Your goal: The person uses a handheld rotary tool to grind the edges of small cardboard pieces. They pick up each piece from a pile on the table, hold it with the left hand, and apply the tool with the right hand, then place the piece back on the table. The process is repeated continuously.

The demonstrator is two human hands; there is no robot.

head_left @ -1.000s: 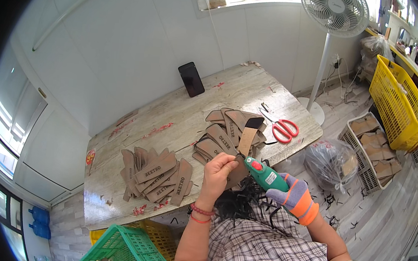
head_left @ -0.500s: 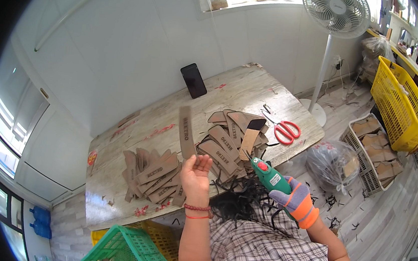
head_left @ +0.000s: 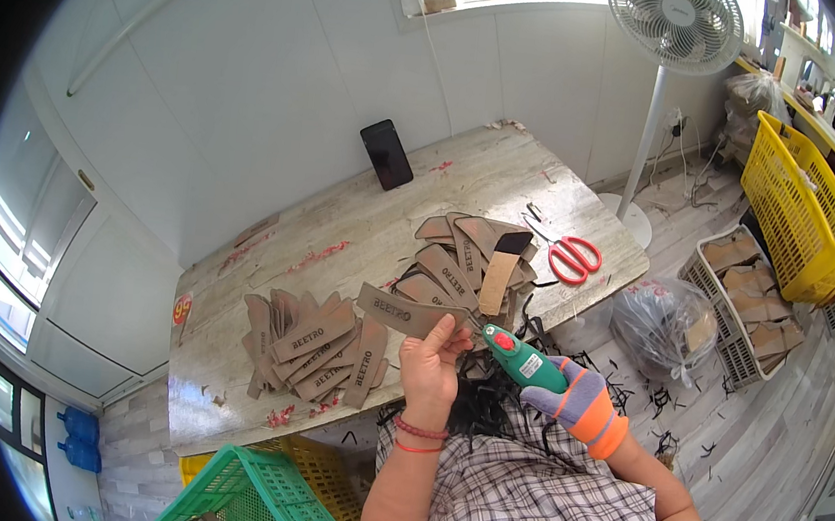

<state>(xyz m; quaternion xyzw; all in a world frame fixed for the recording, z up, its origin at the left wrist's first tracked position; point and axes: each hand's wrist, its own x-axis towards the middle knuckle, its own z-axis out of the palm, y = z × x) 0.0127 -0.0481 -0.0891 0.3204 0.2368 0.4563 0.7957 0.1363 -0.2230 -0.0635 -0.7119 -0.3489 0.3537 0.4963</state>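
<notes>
My left hand (head_left: 433, 364) pinches a flat grey-brown strip (head_left: 401, 308) with dark lettering by its right end, holding it sideways above the table. In my right hand (head_left: 579, 409), which wears an orange and grey glove, is a green handheld power tool (head_left: 529, 360) with a red button. Its thin tip is close to the strip's right end; whether they touch I cannot tell. Similar strips lie in a left pile (head_left: 302, 335) and a right pile (head_left: 445, 266). A tan block with a black end (head_left: 498, 280) rests on the right pile. Black trimmings (head_left: 477, 399) gather on my lap.
Red-handled scissors (head_left: 574, 262) and a black phone (head_left: 386, 155) are on the table (head_left: 278, 247). A green basket (head_left: 249, 495) stands below at the left. To the right are a clear plastic bag (head_left: 665, 330), a yellow basket (head_left: 799, 212) and a standing fan (head_left: 673, 24).
My left hand has moved right toward the tool. The strip, upright and blurred before, is now turned sideways near the tool's tip. My right hand has shifted slightly left.
</notes>
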